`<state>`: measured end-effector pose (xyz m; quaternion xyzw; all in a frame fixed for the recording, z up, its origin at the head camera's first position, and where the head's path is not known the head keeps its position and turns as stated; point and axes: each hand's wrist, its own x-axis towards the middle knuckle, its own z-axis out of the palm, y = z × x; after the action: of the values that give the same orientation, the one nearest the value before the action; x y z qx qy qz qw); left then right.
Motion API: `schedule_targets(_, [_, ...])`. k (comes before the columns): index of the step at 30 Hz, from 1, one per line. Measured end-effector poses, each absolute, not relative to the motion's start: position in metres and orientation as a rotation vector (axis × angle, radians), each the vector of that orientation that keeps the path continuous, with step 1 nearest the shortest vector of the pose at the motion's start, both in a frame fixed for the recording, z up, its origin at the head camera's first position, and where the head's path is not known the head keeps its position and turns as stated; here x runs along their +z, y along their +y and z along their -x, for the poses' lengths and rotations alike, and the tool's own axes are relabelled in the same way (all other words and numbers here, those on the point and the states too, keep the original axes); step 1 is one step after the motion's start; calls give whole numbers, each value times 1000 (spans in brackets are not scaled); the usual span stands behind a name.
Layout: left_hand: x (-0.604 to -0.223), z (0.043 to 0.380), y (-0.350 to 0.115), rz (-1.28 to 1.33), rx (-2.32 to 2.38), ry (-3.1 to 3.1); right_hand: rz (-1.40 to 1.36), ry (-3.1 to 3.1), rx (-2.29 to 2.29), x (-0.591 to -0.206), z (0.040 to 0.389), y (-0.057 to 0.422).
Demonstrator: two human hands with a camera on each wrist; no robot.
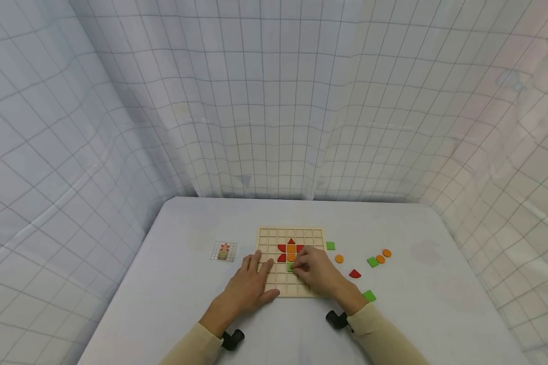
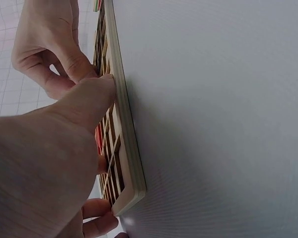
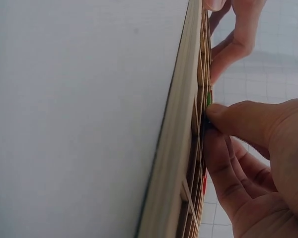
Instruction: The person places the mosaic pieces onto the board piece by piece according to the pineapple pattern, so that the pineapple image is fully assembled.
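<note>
Soft light washes the gridded curtains (image 1: 274,101) here; a faint, blurry-edged shadow darkens the counter (image 2: 228,124) beside the grid board (image 2: 124,114).

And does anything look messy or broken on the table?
Nothing looks spilled or broken. Only the loose green squares, orange discs and red quarter-circle look untidy, scattered across the table to the right of the wooden grid board.

Table (image 1: 452,314) affords passage at lower right of frame; left hand (image 1: 248,285) and right hand (image 1: 318,271) obstruct the board (image 1: 285,290), lower centre. Board's top rows accessible.
</note>
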<state>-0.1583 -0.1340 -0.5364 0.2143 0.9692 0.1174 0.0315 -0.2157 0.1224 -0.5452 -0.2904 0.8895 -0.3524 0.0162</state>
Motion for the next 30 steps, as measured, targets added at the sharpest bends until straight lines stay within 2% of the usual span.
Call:
schedule_targets(17, [-537,156,-134,-647,362,2982,967,2769,-1080,-547,219,122])
schedule_targets(30, [-546,156,-136,-628,370,3005,982,2817,-1165,-547,230,142])
